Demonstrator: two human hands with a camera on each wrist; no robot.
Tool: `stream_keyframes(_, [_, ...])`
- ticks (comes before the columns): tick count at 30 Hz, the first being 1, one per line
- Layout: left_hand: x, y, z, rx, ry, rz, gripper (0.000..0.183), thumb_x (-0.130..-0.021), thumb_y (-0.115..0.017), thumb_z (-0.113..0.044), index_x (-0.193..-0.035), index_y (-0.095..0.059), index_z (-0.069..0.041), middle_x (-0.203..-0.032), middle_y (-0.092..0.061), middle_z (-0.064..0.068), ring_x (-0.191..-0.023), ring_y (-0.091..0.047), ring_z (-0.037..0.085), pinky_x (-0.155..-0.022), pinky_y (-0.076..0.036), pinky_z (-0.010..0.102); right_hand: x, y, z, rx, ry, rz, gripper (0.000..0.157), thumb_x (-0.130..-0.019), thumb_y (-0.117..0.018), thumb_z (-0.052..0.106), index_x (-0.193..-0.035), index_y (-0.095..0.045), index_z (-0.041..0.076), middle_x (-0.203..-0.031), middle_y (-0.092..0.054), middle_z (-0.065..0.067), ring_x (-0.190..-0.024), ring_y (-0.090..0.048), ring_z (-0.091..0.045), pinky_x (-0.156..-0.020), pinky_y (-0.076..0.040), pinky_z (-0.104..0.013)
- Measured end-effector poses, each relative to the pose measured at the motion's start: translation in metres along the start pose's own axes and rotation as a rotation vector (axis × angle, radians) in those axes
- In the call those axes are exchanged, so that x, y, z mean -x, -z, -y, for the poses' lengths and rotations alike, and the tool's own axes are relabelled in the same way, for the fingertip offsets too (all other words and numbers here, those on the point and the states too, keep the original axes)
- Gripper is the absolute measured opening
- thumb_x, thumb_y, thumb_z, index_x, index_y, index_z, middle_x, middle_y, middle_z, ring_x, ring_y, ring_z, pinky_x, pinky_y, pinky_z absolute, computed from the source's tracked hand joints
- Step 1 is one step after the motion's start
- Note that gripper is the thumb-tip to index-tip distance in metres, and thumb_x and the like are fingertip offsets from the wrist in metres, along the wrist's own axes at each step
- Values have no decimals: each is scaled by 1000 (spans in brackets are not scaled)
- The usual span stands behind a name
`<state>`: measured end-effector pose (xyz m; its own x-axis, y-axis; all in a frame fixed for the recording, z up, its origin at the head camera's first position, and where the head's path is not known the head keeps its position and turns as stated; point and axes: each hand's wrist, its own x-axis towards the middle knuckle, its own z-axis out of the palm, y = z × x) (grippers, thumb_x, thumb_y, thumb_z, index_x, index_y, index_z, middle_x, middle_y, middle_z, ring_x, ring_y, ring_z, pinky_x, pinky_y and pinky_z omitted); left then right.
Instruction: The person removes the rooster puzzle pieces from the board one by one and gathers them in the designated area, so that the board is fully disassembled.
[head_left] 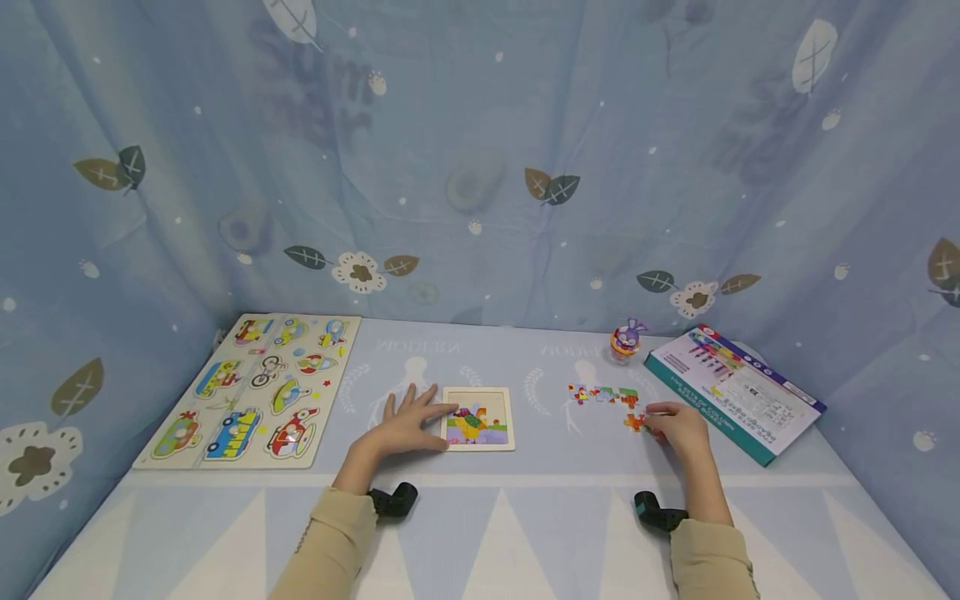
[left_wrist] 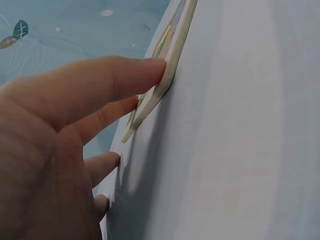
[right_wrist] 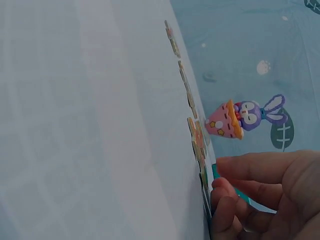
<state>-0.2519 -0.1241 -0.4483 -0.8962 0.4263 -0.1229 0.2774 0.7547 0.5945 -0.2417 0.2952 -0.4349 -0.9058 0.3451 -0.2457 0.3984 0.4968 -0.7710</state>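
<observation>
My left hand (head_left: 405, 422) is spread out at the left side of a wooden puzzle tray (head_left: 512, 421). In the left wrist view, its thumb (left_wrist: 135, 77) presses the tray's edge and the index fingertip meets the corner. A partly filled colourful bird picture (head_left: 471, 425) lies in the tray. My right hand (head_left: 681, 425) has bent fingers low over the table, fingertips right at an orange puzzle piece (head_left: 634, 422); I cannot tell whether it pinches it. Several more puzzle pieces (head_left: 603, 394) lie in a row beyond. In the right wrist view the pieces (right_wrist: 187, 90) appear edge-on.
A large vehicle puzzle board (head_left: 255, 392) lies at the left. A box (head_left: 738, 392) with printed text lies at the right, just past my right hand. Behind the loose pieces stands a small purple rabbit figure in a cup (head_left: 626, 340). A patterned curtain (head_left: 480, 167) encloses the back and sides.
</observation>
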Motion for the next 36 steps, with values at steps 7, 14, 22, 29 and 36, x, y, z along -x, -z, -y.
stream_keyframes(7, [1, 0, 0, 2, 4, -8, 63, -74, -71, -32, -133, -52, -19, -153, -16, 16, -138, 5, 43, -105, 11, 61, -2, -2, 3, -62, 37, 4, 39, -88, -57, 16, -123, -55, -2, -78, -55, -2, -66, -50, -12, -58, -44, -25])
stream_keyframes(14, [-1, -1, 3, -1, -4, -11, 63, -75, -71, -33, -133, -52, -20, -153, -16, 16, -139, 5, 42, -104, 12, 61, -1, -13, 17, -198, 100, 38, 38, -90, -56, 14, -123, -53, -5, -80, -58, 0, -66, -52, -9, -59, -46, -23])
stream_keyframes(22, [-1, -1, 2, 5, -15, -10, 63, -75, -71, -34, -133, -52, -19, -153, -16, 16, -138, 5, 43, -104, 12, 62, 2, -34, 34, -229, 163, 83, 36, -89, -57, 11, -121, -54, -5, -82, -60, 2, -68, -55, -7, -60, -48, -21])
stream_keyframes(29, [-1, -2, 3, 5, -17, -11, 63, -75, -70, -34, -133, -52, -19, -153, -16, 16, -138, 6, 43, -104, 12, 62, 4, -49, 45, -241, 212, 127, 36, -89, -57, 10, -120, -54, -8, -89, -61, -4, -73, -56, -8, -66, -50, -19])
stream_keyframes(36, [-1, -1, 4, 4, -23, -7, 62, -75, -70, -34, -133, -51, -21, -153, -16, 15, -138, 6, 43, -103, 12, 62, 7, -63, 55, -259, 248, 158, 34, -88, -57, 8, -119, -56, -7, -94, -61, -9, -76, -58, -10, -69, -51, -21])
